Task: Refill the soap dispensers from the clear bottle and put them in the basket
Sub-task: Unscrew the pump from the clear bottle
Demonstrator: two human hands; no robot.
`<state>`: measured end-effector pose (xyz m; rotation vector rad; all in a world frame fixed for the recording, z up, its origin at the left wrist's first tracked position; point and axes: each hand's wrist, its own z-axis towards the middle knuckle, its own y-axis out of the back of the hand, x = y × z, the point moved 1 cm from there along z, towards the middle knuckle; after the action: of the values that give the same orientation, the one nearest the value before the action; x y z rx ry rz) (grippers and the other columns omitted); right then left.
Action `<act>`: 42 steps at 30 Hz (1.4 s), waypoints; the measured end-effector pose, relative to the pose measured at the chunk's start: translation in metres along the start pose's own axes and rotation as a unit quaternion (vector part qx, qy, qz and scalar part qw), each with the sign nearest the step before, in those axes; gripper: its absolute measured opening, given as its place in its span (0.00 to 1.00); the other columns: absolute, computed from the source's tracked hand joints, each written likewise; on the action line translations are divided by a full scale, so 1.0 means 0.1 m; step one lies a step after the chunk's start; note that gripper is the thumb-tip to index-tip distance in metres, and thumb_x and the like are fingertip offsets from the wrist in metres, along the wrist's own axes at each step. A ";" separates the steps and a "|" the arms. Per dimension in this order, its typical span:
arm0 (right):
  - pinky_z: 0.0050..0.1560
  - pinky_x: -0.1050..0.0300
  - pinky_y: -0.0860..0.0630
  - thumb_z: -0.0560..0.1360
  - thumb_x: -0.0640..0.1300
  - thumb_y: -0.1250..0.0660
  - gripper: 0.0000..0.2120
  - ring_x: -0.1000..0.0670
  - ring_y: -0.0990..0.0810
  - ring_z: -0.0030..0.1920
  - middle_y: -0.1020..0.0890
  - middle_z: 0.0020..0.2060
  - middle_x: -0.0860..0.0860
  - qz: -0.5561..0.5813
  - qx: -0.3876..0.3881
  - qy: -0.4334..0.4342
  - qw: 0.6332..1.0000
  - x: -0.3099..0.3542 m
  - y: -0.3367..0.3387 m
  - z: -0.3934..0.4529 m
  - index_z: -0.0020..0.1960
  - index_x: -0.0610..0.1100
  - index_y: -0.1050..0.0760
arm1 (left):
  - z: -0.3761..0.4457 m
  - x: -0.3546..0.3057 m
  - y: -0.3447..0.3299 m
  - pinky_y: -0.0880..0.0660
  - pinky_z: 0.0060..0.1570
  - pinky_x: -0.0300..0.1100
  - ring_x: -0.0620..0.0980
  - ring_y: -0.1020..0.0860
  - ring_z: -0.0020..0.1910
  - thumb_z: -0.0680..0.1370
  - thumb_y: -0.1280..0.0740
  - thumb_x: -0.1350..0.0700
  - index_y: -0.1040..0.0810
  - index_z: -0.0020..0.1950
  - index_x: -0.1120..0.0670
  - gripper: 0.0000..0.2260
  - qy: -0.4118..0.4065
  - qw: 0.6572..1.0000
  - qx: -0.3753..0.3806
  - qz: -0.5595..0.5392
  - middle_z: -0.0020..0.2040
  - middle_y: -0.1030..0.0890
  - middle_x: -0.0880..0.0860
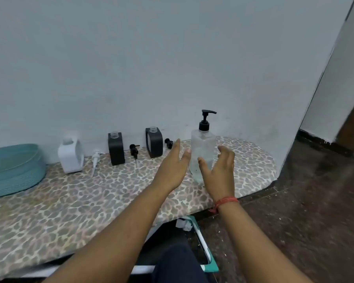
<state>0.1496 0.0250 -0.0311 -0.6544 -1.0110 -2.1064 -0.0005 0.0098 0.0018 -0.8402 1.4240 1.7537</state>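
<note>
Head view: clear bottle (pixel 202 154) upright between both hands' open fingers (pixel 180 148).

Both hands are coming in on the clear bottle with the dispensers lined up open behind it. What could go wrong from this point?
1. The clear bottle is tall and stands on a padded board; a nudge from the left hand or right hand could tip it.
2. The dispensers have narrow open necks, so pouring may spill.
3. The loose pumps lie close by and could get knocked off.
</note>
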 end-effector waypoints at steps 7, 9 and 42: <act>0.49 0.72 0.30 0.74 0.52 0.26 0.32 0.59 0.27 0.57 0.28 0.65 0.53 0.132 0.110 -0.092 0.981 -0.30 -0.24 0.12 0.72 0.49 0.38 | 0.40 0.01 -0.27 0.31 0.57 0.30 0.39 0.30 0.72 0.83 0.35 0.42 0.40 0.81 0.41 0.28 0.058 0.983 0.043 -0.170 0.68 0.29 0.30; 0.47 0.73 0.30 0.74 0.51 0.26 0.31 0.59 0.25 0.57 0.27 0.62 0.54 0.138 0.121 -0.100 0.978 -0.36 -0.27 0.14 0.71 0.51 0.37 | 0.43 0.04 -0.32 0.29 0.52 0.28 0.33 0.27 0.64 0.81 0.31 0.46 0.34 0.76 0.39 0.24 0.047 0.982 0.045 -0.180 0.58 0.26 0.26; 0.43 0.54 0.21 0.69 0.59 0.24 0.38 0.51 0.22 0.52 0.29 0.62 0.53 0.102 0.227 0.087 0.965 1.60 -1.83 -0.96 0.69 0.52 0.43 | -0.70 1.34 2.16 0.23 0.48 0.28 0.32 0.21 0.58 0.73 0.21 0.50 0.27 0.66 0.34 0.26 0.070 0.989 -0.078 -0.101 0.62 0.21 0.36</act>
<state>-0.1046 -0.0302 -0.0605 -0.3205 -1.2145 -1.6401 -0.2514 -0.0711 -0.0113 -1.1691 1.2527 1.6935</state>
